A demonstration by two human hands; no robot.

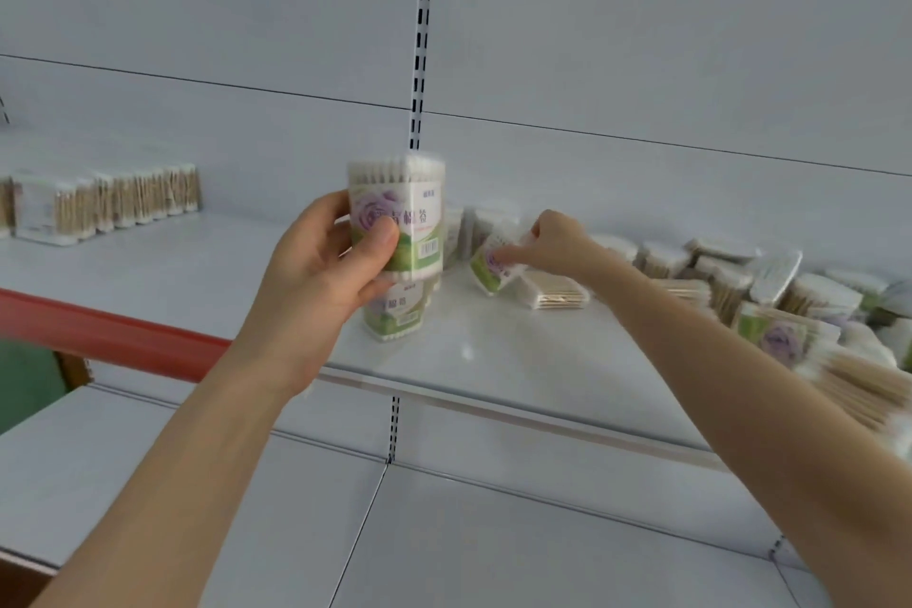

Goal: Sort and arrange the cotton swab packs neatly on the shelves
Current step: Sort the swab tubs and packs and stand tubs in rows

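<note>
The left hand, in the middle of the frame, grips an upright pack of cotton swabs. The pack's long side runs straight up and down, with the white swab tips at the top. Its label, with a purple rose, faces us. The thumb lies across the lower front of the label and the other fingers curl round behind. Most of the pack sticks up above the hand. It is a bit blurry.

Right under it is a lower pack, also upright. Its top is hidden by the hand, and I cannot tell if the hand holds it too or if it just stands on the shelf.

A little right of center, the right hand pinches a tilted pack. This pack leans, its green bottom end down and left, its top end up and right inside the curled fingers. The hand covers that top end. Just beside it a flat pack lies on its side on the shelf.

At the upper left, a row of packs stands tidy against the back wall, cut off by the frame edge. At the right, a heap of packs lies jumbled and blurry, some pointing every which way, and also cut off at the edge.
</note>
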